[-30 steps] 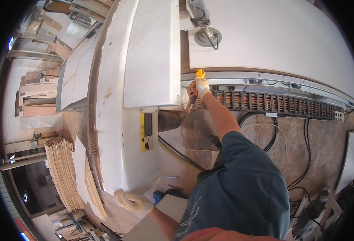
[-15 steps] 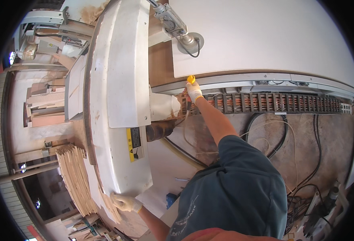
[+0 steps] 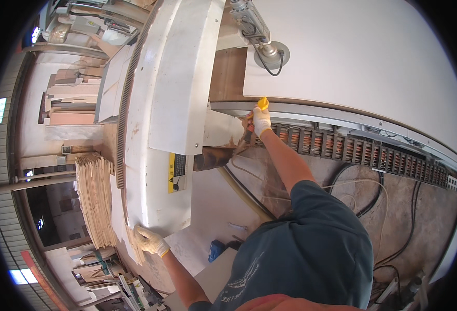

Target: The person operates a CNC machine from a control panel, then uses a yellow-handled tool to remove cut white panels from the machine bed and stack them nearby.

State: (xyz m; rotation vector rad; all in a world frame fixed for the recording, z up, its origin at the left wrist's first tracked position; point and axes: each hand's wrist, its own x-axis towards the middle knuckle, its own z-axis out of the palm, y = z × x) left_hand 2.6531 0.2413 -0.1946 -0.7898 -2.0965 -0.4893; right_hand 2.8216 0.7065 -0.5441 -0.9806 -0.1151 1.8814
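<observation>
My right hand [image 3: 261,121], in a pale knitted glove, is closed round what looks like an air blow gun [image 3: 262,103]. Its yellow head points up beside the near edge of a large white panel [image 3: 353,52]; a red and dark part shows below my fingers. A thin hose runs down from about there, though its join is hard to see. My left hand [image 3: 150,241], gloved too, rests on the lower end of a long white machine housing [image 3: 169,207]. Its fingers lie apart over the corner and hold nothing.
A cable chain [image 3: 337,146] runs along the metal rail of the machine bed. Above the panel hangs a metal cylinder with a round pad [image 3: 272,58]. Black hoses [image 3: 379,192] loop on the floor. Stacked thin boards [image 3: 95,202] stand at left, and a blue object [image 3: 216,250] lies below the housing.
The whole view has shifted and turned slightly, so the machine sits farther right at the top. Both hands stay at about the same places on the machine; the blow gun has tilted a little.
</observation>
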